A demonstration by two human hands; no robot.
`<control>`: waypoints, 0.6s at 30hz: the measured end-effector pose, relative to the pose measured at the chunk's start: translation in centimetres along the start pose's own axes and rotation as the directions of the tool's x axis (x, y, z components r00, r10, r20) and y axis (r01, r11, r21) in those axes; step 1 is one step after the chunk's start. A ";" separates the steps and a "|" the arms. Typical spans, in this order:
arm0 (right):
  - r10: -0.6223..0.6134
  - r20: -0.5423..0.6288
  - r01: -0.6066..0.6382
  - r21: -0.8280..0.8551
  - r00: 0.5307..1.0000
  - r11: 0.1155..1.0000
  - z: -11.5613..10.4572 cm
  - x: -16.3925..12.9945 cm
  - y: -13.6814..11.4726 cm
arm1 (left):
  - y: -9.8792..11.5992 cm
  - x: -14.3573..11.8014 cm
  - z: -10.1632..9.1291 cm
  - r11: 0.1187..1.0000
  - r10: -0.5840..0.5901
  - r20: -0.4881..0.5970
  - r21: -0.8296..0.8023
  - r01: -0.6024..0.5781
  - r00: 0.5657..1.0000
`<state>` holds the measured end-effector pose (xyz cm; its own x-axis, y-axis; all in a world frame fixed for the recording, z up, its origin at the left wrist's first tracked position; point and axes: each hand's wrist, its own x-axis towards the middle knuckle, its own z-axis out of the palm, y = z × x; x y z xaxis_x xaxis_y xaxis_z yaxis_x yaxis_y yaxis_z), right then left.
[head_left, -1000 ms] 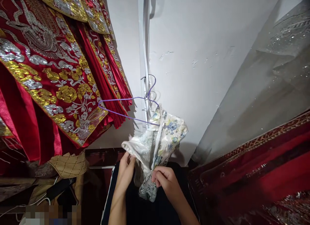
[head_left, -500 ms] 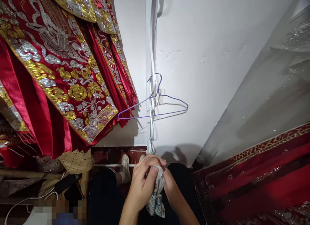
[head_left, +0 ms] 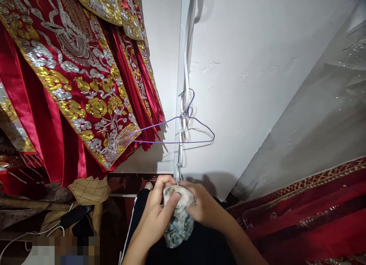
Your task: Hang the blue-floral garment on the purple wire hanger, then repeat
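Place: below the bare purple hanger (head_left: 174, 130) on the white wall (head_left: 243, 40).
Cloth: your floral cloth (head_left: 178, 219) sits bunched between both hands.
Left hand (head_left: 156, 215): fingers pinch it.
Right hand (head_left: 204, 208): clasps it.

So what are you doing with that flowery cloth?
Both hands, the left hand and the right hand, are bunching up a small floral cloth in front of the person. Above them an empty purple wire hanger hangs on the white wall, next to red and gold embroidered robes.
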<state>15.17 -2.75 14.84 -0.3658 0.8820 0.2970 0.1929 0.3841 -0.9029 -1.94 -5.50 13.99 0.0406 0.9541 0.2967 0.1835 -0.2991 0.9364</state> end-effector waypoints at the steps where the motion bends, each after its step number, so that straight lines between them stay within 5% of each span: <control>1: -0.046 0.083 0.051 -0.055 0.995 0.997 -1.0 0.9 -0.4 | -0.3 0.3 -0.2 0.999 -0.014 0.020 -0.030 0.015 1.000; 3: -0.137 0.203 0.161 -0.106 0.969 0.981 -2.9 2.5 -1.4 | -1.2 1.1 -0.4 0.996 -0.012 0.088 -0.090 0.020 0.996; 5: -0.242 0.189 0.264 -0.098 0.952 0.960 -4.5 3.6 -2.3 | -2.2 2.2 -0.4 0.992 -0.017 0.185 -0.123 0.040 0.983; 10: -0.290 -0.170 0.266 -0.153 0.942 0.952 -8.3 5.1 -3.0 | -3.3 4.6 -0.8 1.000 -0.026 0.512 0.016 0.021 0.859; 15: -0.335 -0.607 0.217 -0.261 0.721 0.941 -12.5 8.0 -0.7 | -1.8 6.5 -3.9 0.918 -0.129 0.472 0.389 -0.074 0.872; 16: -0.314 -0.636 0.201 -0.245 0.705 0.948 -12.9 8.8 0.1 | -1.6 6.8 -4.7 0.873 -0.147 0.455 0.478 -0.101 0.878; 18: -0.204 -0.590 0.117 -0.183 0.781 0.976 -13.0 10.4 2.0 | -1.5 7.4 -6.3 0.757 -0.188 0.409 0.639 -0.133 0.893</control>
<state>23.65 10.70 20.19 0.2125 0.7718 0.5993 0.3121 0.5276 -0.7901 -8.13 1.89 15.93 0.4033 0.9150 0.0126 0.7614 -0.3432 0.5500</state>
